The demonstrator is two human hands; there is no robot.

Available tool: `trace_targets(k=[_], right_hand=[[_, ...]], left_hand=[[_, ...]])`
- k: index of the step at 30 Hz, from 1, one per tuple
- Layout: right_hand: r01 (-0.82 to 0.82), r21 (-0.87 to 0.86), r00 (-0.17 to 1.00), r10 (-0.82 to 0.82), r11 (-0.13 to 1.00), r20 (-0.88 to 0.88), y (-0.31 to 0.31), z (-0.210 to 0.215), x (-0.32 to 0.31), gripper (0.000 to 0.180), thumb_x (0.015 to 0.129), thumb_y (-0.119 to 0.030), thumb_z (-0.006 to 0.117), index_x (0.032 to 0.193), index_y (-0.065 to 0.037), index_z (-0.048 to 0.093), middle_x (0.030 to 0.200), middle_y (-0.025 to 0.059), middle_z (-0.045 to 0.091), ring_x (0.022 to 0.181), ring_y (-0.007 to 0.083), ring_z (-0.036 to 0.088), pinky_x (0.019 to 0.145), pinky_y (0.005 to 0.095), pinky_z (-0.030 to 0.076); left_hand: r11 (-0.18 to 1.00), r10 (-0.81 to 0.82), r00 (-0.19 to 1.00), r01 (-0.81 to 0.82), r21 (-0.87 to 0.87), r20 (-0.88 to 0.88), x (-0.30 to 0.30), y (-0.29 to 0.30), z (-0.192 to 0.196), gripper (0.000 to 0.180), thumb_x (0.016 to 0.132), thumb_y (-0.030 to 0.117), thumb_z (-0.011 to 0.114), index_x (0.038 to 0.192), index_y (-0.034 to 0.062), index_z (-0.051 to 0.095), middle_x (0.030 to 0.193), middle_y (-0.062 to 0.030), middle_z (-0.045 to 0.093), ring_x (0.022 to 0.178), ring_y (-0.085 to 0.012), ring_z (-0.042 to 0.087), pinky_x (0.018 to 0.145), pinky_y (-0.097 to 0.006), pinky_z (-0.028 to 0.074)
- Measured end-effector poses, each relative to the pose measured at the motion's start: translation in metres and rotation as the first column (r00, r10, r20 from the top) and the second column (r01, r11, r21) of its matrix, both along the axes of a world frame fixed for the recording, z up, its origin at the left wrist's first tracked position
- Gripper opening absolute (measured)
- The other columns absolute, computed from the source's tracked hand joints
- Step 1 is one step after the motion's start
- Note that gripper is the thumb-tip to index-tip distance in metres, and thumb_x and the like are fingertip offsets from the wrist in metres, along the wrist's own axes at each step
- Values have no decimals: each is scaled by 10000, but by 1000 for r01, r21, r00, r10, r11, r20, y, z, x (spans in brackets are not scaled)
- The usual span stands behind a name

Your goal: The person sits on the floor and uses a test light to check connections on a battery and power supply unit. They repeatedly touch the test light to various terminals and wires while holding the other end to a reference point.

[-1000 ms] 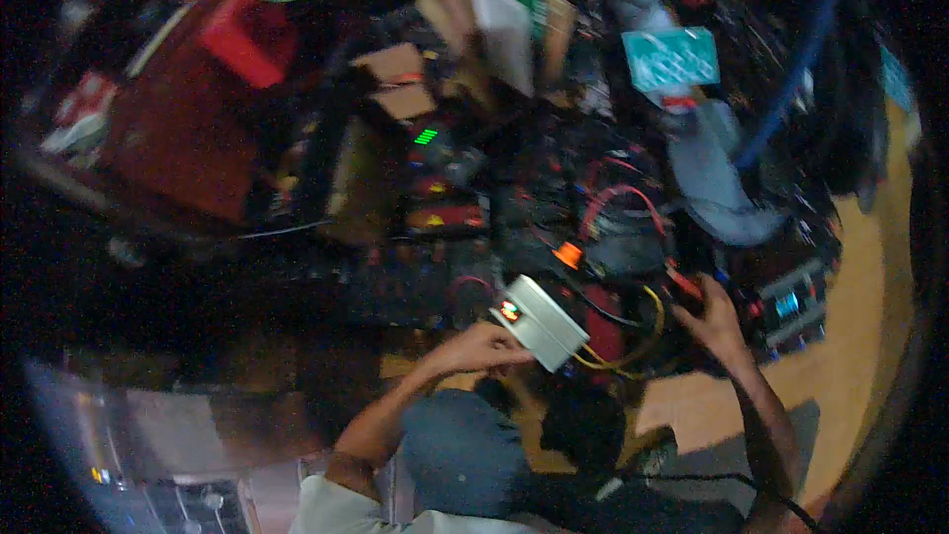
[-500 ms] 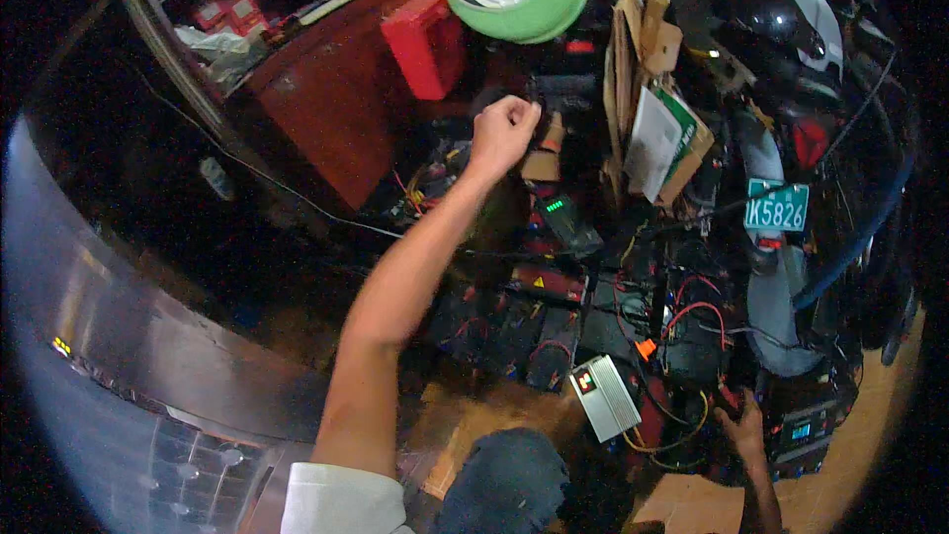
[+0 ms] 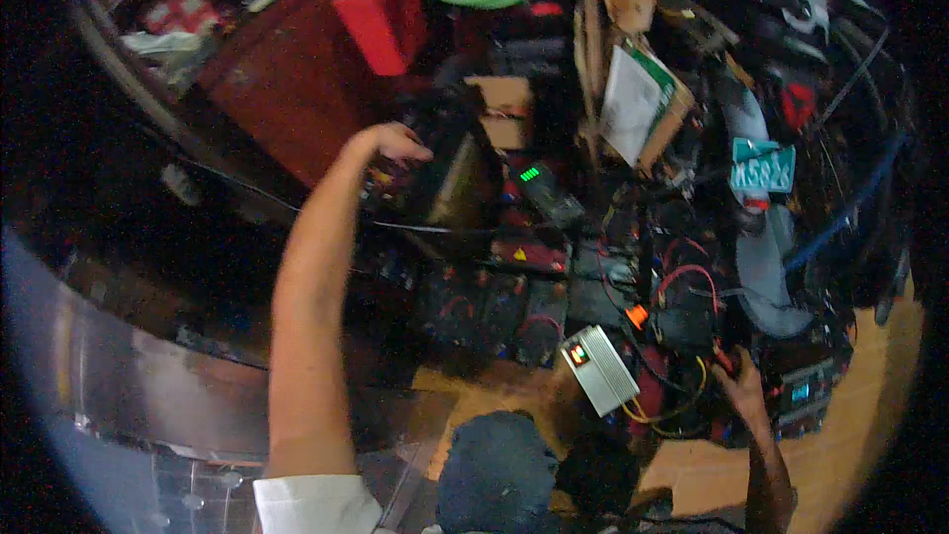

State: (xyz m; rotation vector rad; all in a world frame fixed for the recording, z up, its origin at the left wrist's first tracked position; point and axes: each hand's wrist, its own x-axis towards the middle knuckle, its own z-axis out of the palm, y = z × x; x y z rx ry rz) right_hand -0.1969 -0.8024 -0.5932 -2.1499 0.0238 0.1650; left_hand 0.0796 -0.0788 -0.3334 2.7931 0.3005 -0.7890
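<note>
Red clip-like piece [image 3: 727, 362] sits pinched in the nearer right hand [image 3: 743, 386], its long axis pointing forward and slightly left, a silver box [image 3: 606, 378] to that hand's left, while the left hand [image 3: 397, 142] hangs well apart, too blurred to tell its grip.

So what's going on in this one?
A person is working with both bare hands. The right hand holds a small red piece; the left hand is stretched out near some coloured wires, too blurred to tell if it holds anything. Between them, nearer the right, sits a silver box, its display lit.
</note>
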Motion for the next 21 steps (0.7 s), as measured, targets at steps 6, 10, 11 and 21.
trace_targets(k=[6, 10, 11, 21], right_hand=[[20, -189, 1000, -16, 982, 21, 12, 18, 0, 627, 899, -304, 813, 1375, 18, 562, 1302, 251, 631, 1197, 374, 620, 1035, 432, 491], [-24, -364, 966, 116, 931, 233, 21, 39, 10, 579, 878, -250, 800, 1348, 8, 582, 1248, 235, 628, 1174, 422, 591, 1032, 472, 479], [-40, -355, 943, 153, 934, 296, 23, 43, 13, 546, 871, -226, 796, 1325, 4, 597, 1228, 225, 637, 1159, 430, 591, 1026, 479, 483], [-5, -174, 936, 66, 985, 345, 34, 61, 44, 165, 887, -22, 708, 1045, 17, 727, 958, 221, 738, 877, 422, 717, 819, 452, 570]], left_hand=[[988, 52, 975, -19, -154, 214, 18, -9, 4, 568, 896, 349, 793, 1320, -3, 655, 990, -100, 743, 780, -177, 703, 600, -337, 577], [964, -266, 742, 190, 187, 615, 22, -75, 17, 337, 867, 262, 776, 1114, 34, 757, 1093, -174, 769, 1020, -321, 741, 916, -403, 565], [937, -346, 556, 247, 247, 756, 17, -99, 18, 278, 893, 253, 754, 1077, 45, 763, 1024, -173, 771, 958, -318, 749, 856, -407, 573], [753, -263, 255, 657, 33, 930, -73, -309, 29, 283, 975, 271, 739, 888, 2, 727, 664, -158, 630, 534, -173, 588, 539, -341, 466]])
